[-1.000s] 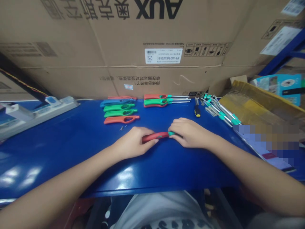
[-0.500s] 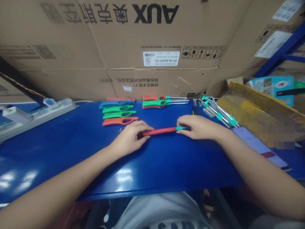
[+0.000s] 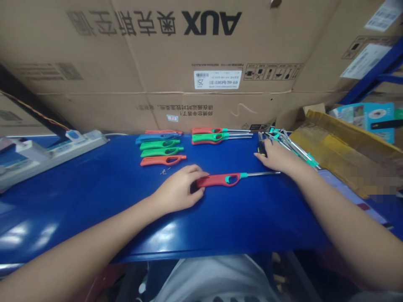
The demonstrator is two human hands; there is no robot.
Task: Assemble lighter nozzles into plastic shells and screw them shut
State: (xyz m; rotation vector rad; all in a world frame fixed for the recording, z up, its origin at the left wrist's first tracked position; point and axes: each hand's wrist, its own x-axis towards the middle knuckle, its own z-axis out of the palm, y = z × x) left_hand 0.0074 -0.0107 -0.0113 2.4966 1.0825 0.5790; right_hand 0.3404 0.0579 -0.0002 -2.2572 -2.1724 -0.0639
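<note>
A red utility lighter (image 3: 218,180) with a teal collar and a thin metal nozzle lies on the table, pointing right. My left hand (image 3: 179,188) grips its handle end. My right hand (image 3: 273,157) is apart from it, with fingers spread, at the far side of the table, holding nothing visible. It is right next to a black and yellow screwdriver (image 3: 262,147), partly covering it. Further lighters lie in rows at the back: an orange one (image 3: 163,160), a green one (image 3: 160,152), and a green and red pair (image 3: 208,136).
All this lies on a glossy blue table (image 3: 94,201). Metal parts with teal pieces (image 3: 296,147) lie at the back right, beside yellowed packaging (image 3: 333,153). A power strip (image 3: 59,149) lies at the left. Cardboard boxes (image 3: 157,54) stand behind the table.
My right hand has let go of the lighter's collar and moved right and back to the screwdriver. The lighter's metal nozzle now shows fully, and the lighter lies a little lower and further right.
</note>
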